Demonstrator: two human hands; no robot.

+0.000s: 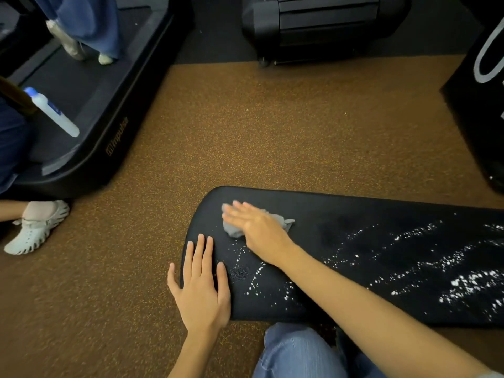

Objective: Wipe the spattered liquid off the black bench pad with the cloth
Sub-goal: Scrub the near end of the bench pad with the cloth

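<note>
speckled brown floor (245,126), black treadmill (90,110)

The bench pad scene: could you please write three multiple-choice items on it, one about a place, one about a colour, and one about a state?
1. Where on the bench pad does the cloth lie?
A. near its rounded left end
B. at its far right end
C. on the floor beside it

2. What colour is the cloth?
A. red
B. grey
C. yellow

3. How do the hands lie?
A. both clenched into fists
B. both lifted off the pad
C. both flat, fingers straight

Answers:
1 A, the right hand presses it there.
2 B, grey folds show around the fingers.
3 C, the left hand rests flat on the pad's edge, the right flat on the cloth.
</note>
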